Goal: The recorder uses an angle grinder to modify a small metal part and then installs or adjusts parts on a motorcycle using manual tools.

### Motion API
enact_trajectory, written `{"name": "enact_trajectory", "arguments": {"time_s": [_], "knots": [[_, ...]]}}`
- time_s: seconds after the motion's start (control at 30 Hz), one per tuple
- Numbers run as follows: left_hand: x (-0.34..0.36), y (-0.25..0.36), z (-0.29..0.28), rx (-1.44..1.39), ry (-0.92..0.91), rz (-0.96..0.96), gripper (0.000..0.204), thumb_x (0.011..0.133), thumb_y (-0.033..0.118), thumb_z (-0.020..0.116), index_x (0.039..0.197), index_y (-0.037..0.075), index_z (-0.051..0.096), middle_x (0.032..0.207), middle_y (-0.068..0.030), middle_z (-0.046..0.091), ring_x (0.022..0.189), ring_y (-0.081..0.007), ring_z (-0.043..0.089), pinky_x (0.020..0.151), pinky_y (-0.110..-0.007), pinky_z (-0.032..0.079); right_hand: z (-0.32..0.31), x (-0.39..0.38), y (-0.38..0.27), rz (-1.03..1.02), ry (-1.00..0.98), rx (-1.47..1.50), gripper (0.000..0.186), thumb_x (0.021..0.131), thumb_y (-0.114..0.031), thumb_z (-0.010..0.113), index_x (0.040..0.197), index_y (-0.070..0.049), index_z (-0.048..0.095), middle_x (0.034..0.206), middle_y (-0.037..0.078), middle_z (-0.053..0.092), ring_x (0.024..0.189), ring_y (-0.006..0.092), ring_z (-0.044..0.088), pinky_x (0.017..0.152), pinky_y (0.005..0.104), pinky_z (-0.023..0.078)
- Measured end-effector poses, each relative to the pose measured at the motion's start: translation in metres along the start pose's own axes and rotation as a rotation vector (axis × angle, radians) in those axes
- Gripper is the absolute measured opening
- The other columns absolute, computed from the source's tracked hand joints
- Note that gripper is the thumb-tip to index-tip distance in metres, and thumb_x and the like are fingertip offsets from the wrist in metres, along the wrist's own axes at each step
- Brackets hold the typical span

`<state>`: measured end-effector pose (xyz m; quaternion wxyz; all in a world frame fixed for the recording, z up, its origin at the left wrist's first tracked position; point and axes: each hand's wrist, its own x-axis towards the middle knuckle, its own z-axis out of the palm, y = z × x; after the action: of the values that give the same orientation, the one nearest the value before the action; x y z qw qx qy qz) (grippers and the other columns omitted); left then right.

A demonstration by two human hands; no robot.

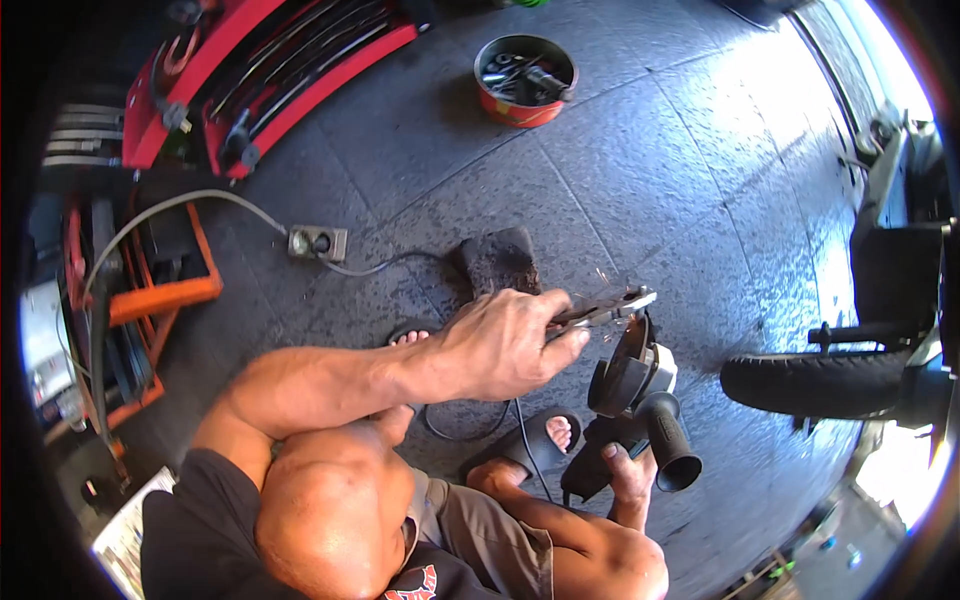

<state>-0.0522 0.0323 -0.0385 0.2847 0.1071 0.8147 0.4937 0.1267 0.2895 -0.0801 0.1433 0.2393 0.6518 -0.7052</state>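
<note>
Pliers [600, 311], clenched in the left hand [510, 345], sit at twelve o'clock of the grinder [640, 375] the right hand [631, 476] holds; sparks [606, 338] suggest grinding underway, remainder unclear.

The pliers [606, 309] look metallic, the grinder [650, 374] metal and matt plastic, the block [500, 262] rough and dull, the floor [640, 170] textured and glossy in places, the shorts [480, 525] matt cloth.

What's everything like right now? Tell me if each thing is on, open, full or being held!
Angle grinder: in the right hand, seemingly running; sparks are flying.
Pliers: gripped in the left hand.
Socket block: on the floor, dark cord plugged in.
Red tin: open, holding metal parts.
Red tool tray: open, holding tools.
</note>
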Motion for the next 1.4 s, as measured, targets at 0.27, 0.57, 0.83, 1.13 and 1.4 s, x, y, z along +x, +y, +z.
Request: {"name": "enact_trajectory", "arguments": {"time_s": [0.27, 0.57, 0.83, 1.13, 1.4], "knots": [[0.0, -0.002, 0.0, 0.064, -0.058, -0.094, 0.039, 0.094, 0.033, 0.057, 0.097, -0.006, 0.059, 0.073, -0.0296, 0.064, 0.077, -0.0489, 0.066, 0.07, -0.054, 0.053, 0.014, 0.005, 0.005, -0.042, 0.115, 0.031, 0.076, 0.074, -0.022, 0.081, 0.132, 0.005, 0.039, 0.1, 0.016, 0.063, 0.087, 0.0273, 0.066, 0.076, 0.0408, 0.058], [0.002, -0.007, -0.002, -0.001, -0.116, -0.123, 0.042, 0.096, 0.036, 0.054, 0.094, -0.005, 0.058, 0.073, -0.0299, 0.065, 0.077, -0.0487, 0.067, 0.069, -0.055, 0.054, 0.024, 0.012, -0.007, -0.039, -0.017, -0.034, 0.069, 0.075, -0.032, 0.081, 0.122, 0.005, 0.048, 0.098, 0.015, 0.063, 0.083, 0.0246, 0.066, 0.075, 0.0387, 0.058], [0.002, -0.005, -0.006, 0.044, -0.139, -0.075, 0.043, 0.097, 0.037, 0.053, 0.093, -0.006, 0.058, 0.069, -0.0278, 0.064, 0.072, -0.0455, 0.069, 0.066, -0.052, 0.055, 0.015, 0.012, -0.002, -0.067, -0.037, -0.041, 0.068, 0.075, -0.029, 0.08, 0.124, 0.004, 0.047, 0.096, 0.015, 0.063, 0.081, 0.025, 0.066, 0.074, 0.0386, 0.058], [0.0, -0.005, -0.006, 0.028, -0.165, -0.052, 0.05, 0.098, 0.035, 0.05, 0.101, -0.014, 0.059, 0.074, -0.0316, 0.065, 0.074, -0.045, 0.071, 0.065, -0.05, 0.058, 0.025, 0.003, -0.013, -0.045, 0.023, -0.08, 0.071, 0.076, -0.028, 0.079, 0.129, 0.004, 0.043, 0.103, 0.014, 0.061, 0.088, 0.0231, 0.064, 0.077, 0.037, 0.056], [-0.002, -0.009, 0.001, 0.026, -0.123, -0.057, 0.044, 0.098, 0.038, 0.051, 0.095, -0.005, 0.059, 0.064, -0.0248, 0.063, 0.069, -0.0436, 0.069, 0.063, -0.052, 0.055, 0.019, 0.004, -0.004, -0.107, 0.049, -0.087, 0.072, 0.076, -0.029, 0.08, 0.129, 0.003, 0.043, 0.101, 0.014, 0.062, 0.086, 0.0233, 0.064, 0.076, 0.0366, 0.056]]}}
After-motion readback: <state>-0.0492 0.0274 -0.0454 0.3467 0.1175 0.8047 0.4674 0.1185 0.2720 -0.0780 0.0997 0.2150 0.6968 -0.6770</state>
